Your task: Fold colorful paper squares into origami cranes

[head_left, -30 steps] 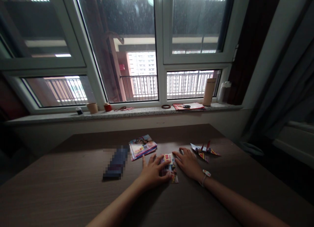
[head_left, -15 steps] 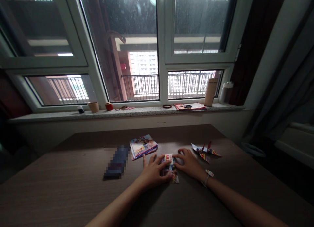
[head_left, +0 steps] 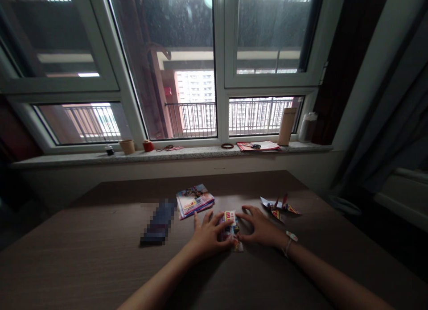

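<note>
A small folded piece of printed paper (head_left: 230, 229), with a yellow patch and red digits, lies flat on the brown table (head_left: 83, 243). My left hand (head_left: 209, 235) rests on its left side, fingers spread and pressing it down. At the paper's right edge is my right hand (head_left: 261, 227), fingers apart, with fingertips and thumb touching the paper. A stack of printed sheets (head_left: 195, 200) sits just beyond my left hand. Beyond my right hand stand folded paper shapes (head_left: 280, 207) made of similar print. My fingers cover part of the paper.
A dark, pixelated flat object (head_left: 158, 223) lies left of the stack. Along the windowsill (head_left: 200, 152) stand a paper cup (head_left: 127, 146), a red spool (head_left: 148, 146), a bracelet (head_left: 228, 146), papers with scissors (head_left: 256, 146), a tan flask (head_left: 286, 127) and a clear bottle (head_left: 307, 128).
My right thumb has moved down along the paper's right edge, opening away from the fingers, and my right wrist has shifted slightly right. The left hand has stayed in place.
</note>
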Available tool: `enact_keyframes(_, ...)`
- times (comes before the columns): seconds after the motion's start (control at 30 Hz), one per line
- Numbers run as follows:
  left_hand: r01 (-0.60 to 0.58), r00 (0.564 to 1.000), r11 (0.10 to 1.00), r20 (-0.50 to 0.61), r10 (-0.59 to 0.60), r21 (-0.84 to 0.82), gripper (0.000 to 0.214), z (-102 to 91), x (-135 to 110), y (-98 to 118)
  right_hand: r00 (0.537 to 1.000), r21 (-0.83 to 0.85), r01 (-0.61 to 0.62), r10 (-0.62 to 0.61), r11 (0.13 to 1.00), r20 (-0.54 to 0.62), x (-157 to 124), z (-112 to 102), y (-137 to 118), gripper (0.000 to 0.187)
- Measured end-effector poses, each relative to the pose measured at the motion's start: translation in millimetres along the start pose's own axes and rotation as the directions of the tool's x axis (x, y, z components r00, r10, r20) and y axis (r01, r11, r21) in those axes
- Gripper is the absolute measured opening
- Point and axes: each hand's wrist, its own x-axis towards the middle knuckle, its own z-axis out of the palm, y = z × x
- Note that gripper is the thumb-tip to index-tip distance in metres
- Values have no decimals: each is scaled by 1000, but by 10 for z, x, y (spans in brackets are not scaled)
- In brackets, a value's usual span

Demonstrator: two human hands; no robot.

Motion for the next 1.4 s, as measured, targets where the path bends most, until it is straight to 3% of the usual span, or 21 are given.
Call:
enact_keyframes(0.4, -1, 1000, 1000, -10, 1, 12, 60, 0, 0, -5, 989, -61, 14, -5, 998, 145, -85, -50, -32, 98)
enact_keyframes(0.7, -5, 1000, 1000, 0, 5, 15, 61, 7, -5, -19, 988, -16, 15, -12, 1000, 151, -120, -79, -68, 96)
enact_keyframes(0.8, -8, 1000, 1000, -2, 8, 21, 61, 14, -5, -22, 996, 41, 41, -44, 998, 83, -119, -72, -48, 86)
enact_keyframes(0.97, -12, 1000, 1000, -9, 12, 18, 61, 21, 1, -31, 990, 173, 142, -135, 975, -49, -94, -18, 12, 29)
enact_keyframes(1.03, -7, 1000, 1000, -2, 7, 18, 62, 18, 2, -31, 987, 188, 157, -147, 969, -69, -78, 13, 35, 17)
enact_keyframes(1.23, -4, 1000, 1000, 10, 4, 20, 61, 8, 1, -21, 988, 126, 67, -48, 990, -148, -30, 58, 32, 21)
enact_keyframes(1.4, -4, 1000, 1000, 12, 4, 21, 62, 4, -2, -21, 991, 13, -10, 12, 1000, -130, -16, 24, -23, 31)
